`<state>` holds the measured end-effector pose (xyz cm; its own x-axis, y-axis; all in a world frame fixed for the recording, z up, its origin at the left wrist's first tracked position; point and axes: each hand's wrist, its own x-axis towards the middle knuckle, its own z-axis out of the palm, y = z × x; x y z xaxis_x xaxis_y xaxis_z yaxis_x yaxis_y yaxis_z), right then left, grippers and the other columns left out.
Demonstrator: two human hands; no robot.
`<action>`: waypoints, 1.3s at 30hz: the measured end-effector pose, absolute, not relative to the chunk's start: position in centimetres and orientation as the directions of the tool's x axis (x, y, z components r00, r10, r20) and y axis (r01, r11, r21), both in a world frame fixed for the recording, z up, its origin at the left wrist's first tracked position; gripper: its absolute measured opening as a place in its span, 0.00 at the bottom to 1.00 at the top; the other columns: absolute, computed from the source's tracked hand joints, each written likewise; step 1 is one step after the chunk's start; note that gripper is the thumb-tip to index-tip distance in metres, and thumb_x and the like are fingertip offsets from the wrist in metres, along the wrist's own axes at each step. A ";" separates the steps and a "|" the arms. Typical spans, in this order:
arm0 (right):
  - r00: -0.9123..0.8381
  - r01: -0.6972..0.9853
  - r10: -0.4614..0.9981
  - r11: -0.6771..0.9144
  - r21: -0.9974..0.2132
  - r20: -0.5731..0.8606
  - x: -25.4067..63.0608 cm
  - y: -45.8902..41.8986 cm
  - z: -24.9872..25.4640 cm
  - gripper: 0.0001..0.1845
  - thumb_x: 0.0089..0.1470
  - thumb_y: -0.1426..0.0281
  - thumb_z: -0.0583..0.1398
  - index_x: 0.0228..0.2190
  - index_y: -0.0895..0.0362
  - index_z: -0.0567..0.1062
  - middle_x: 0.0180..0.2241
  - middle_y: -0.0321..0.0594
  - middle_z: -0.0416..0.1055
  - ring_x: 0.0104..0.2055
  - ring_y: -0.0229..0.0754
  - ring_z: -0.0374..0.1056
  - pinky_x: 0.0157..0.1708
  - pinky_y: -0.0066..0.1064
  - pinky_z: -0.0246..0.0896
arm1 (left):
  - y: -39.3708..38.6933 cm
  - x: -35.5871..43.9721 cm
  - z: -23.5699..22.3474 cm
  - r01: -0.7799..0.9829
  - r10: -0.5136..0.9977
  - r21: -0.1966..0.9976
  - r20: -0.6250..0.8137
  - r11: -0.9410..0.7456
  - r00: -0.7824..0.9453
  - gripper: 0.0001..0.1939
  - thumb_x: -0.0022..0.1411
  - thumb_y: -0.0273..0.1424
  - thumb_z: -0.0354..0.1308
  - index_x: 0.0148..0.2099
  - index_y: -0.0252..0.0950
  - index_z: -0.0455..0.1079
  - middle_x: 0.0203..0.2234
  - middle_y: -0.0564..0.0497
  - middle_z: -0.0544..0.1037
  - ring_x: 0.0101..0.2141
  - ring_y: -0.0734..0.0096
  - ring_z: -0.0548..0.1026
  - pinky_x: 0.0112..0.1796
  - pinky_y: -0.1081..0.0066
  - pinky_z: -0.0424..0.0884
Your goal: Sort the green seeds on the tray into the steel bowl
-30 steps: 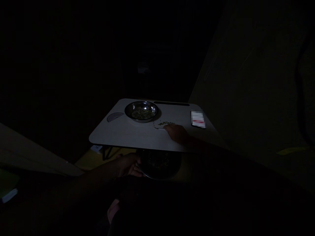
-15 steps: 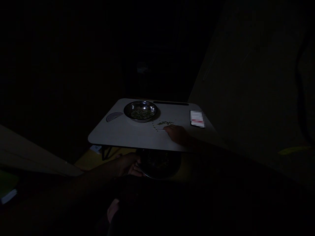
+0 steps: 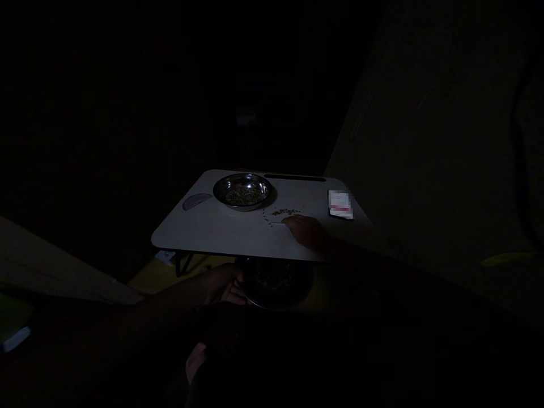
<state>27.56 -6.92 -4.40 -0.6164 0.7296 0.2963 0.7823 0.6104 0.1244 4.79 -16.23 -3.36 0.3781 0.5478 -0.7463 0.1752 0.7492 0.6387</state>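
Note:
The scene is very dark. A small white lap table (image 3: 212,229) carries a steel bowl (image 3: 243,191) of small green grains. A loose scatter of green grains (image 3: 283,213) lies on the table to the bowl's right. My right hand (image 3: 306,231) rests on the table with its fingertips at that scatter; the fingers look closed together. My left hand (image 3: 223,284) is below the table's near edge, gripping the rim of a second steel bowl (image 3: 276,286) that holds dark contents.
A white and red card or packet (image 3: 340,204) lies at the table's right edge. A slot (image 3: 295,178) runs along the table's far side and a round recess (image 3: 196,200) sits at its left. A pale wall rises on the right.

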 end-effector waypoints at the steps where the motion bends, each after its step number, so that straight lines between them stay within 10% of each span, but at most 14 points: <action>1: -0.619 0.780 0.727 0.613 0.124 0.299 27.5 -6.9 -4.5 0.16 0.46 0.76 0.45 0.39 0.57 0.61 0.37 0.39 0.63 0.38 0.38 0.58 0.33 0.29 0.52 | -16.2 4.8 -3.3 0.175 0.549 0.639 -0.747 0.749 0.376 0.11 0.37 0.25 0.46 0.29 0.31 0.61 0.14 0.50 0.70 0.21 0.70 0.70 0.27 0.70 0.62; 39: -0.668 0.738 0.689 0.661 0.136 0.280 27.6 -7.3 -4.4 0.16 0.46 0.76 0.45 0.40 0.57 0.61 0.36 0.39 0.63 0.38 0.38 0.57 0.34 0.28 0.51 | -16.2 4.8 -3.1 0.184 0.531 0.623 -0.759 0.760 0.377 0.09 0.37 0.26 0.45 0.27 0.32 0.60 0.14 0.50 0.70 0.22 0.69 0.70 0.27 0.69 0.62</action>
